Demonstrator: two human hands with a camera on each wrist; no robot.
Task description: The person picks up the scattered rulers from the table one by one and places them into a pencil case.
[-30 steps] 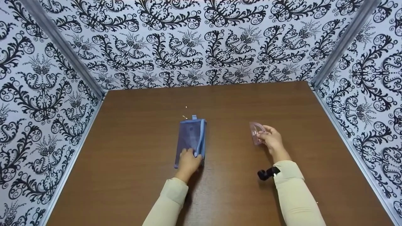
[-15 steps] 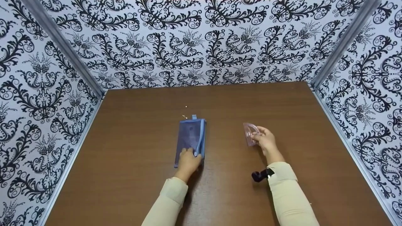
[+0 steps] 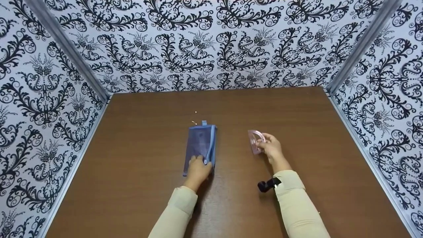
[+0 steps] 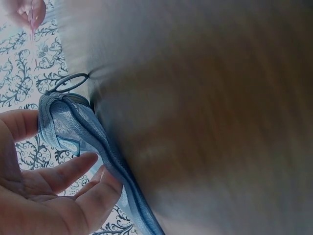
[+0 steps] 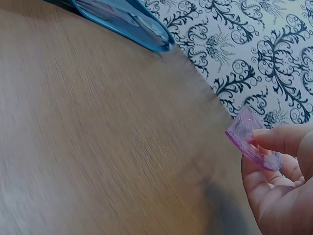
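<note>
A blue zippered mesh pencil pouch (image 3: 200,140) lies on the brown table, its long side pointing away from me. My left hand (image 3: 198,170) grips its near end between thumb and fingers, as the left wrist view also shows. To the right, my right hand (image 3: 272,148) pinches a clear pink protractor (image 3: 255,142) between thumb and fingers, above the table and apart from the pouch. In the right wrist view the pouch (image 5: 129,22) gapes along its zip side, and some long things show inside, too unclear to name. The left palm hides part of the pouch's near end.
The wooden table (image 3: 148,132) is bounded by patterned black-and-white walls (image 3: 211,46) at the back and both sides. A black camera mount (image 3: 268,185) sticks out from the right wrist. Small bright specks (image 3: 195,122) lie just beyond the pouch.
My right hand has moved left with the protractor, closer to the pouch. The left hand and the pouch have stayed in place.
</note>
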